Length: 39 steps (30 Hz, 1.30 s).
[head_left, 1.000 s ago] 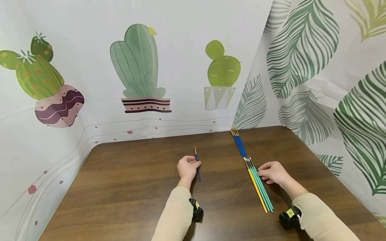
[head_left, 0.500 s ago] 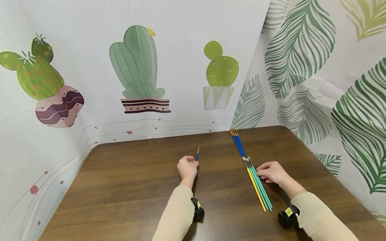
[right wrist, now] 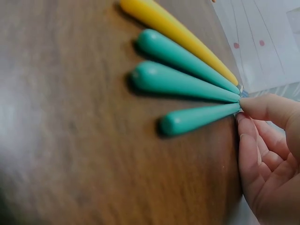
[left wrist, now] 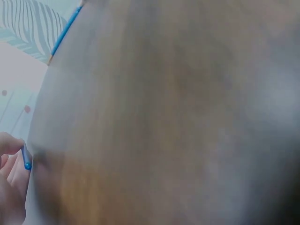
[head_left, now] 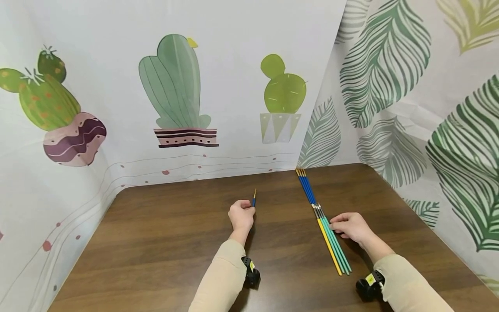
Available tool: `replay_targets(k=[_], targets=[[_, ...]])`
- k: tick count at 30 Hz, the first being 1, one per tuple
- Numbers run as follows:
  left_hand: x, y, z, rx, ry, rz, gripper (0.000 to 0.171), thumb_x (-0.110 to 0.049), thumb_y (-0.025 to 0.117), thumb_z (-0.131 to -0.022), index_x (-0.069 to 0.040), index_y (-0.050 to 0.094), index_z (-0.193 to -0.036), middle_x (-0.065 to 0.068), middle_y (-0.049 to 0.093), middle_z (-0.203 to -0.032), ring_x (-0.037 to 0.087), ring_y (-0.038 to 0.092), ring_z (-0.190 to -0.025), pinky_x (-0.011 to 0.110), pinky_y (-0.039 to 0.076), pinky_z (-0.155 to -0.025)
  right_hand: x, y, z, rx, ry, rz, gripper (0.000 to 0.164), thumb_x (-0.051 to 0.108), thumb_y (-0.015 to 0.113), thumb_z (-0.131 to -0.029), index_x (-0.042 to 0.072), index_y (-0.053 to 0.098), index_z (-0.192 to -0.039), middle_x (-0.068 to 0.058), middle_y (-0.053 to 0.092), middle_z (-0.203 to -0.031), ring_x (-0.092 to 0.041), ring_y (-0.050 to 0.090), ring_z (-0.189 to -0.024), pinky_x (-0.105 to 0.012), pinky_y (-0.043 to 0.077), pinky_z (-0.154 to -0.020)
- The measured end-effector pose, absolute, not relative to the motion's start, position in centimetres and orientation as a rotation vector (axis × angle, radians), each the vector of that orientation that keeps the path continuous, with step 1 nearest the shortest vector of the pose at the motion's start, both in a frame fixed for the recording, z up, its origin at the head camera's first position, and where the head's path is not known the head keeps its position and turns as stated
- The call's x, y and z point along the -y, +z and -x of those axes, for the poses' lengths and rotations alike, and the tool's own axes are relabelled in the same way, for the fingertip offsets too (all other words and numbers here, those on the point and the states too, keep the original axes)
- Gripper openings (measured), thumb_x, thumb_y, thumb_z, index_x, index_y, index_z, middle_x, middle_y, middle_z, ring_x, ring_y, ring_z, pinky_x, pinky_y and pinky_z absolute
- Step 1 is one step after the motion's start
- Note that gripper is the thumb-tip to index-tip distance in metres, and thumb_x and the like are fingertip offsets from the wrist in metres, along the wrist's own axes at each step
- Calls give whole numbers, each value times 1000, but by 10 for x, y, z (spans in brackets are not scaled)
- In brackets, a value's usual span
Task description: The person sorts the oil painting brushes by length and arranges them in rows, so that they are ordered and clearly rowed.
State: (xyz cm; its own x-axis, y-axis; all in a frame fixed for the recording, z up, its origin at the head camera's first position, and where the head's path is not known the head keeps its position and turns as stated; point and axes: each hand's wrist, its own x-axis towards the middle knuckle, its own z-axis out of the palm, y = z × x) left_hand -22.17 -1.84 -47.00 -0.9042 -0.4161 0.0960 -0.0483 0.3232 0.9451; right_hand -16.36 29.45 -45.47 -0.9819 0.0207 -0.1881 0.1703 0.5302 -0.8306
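In the head view my left hand (head_left: 241, 215) pinches a thin blue paintbrush (head_left: 254, 200), its tan bristles pointing away from me. The handle's blue end (left wrist: 27, 165) shows beside the fingers in the left wrist view. My right hand (head_left: 354, 228) pinches the outermost green paintbrush (right wrist: 199, 120) high on its handle. Two more green paintbrushes (right wrist: 187, 83) lie alongside it, and a yellow paintbrush (head_left: 329, 247) lies at their left. The handle ends fan slightly apart. The fingers hide part of the held green brush.
Several blue paintbrushes (head_left: 306, 187) lie side by side toward the table's back edge, their lower ends near the tips of the green and yellow ones. Behind the brown wooden table (head_left: 167, 234) hangs a cloth (head_left: 234, 86) printed with cacti and leaves.
The blue paintbrush in my left hand has turned, so its handle no longer shows below the hand. At the right, the green handle ends have spread slightly apart, while that hand keeps its place.
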Motion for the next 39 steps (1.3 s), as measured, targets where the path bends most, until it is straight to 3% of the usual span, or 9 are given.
replay_targets(k=[24,39], targets=[[-66,-463,266,2138,-1865,-429,14,4,77,-69,-2,70,-80,6,70,-74,15,63,-71,27,53,-68,-296,-462,164,-2577,-1511,-228,38,21,72,-82,-6,65,-107,-8,70,-94,-15,63,-81,-33,56,-71],[-97,-467,279,2125,-1839,-459,12,3,76,-70,-2,69,-78,7,69,-74,18,64,-73,31,54,-71,-293,-463,158,-2568,-1534,-251,38,19,73,-81,-6,64,-106,-6,70,-91,-12,61,-78,-28,53,-66]])
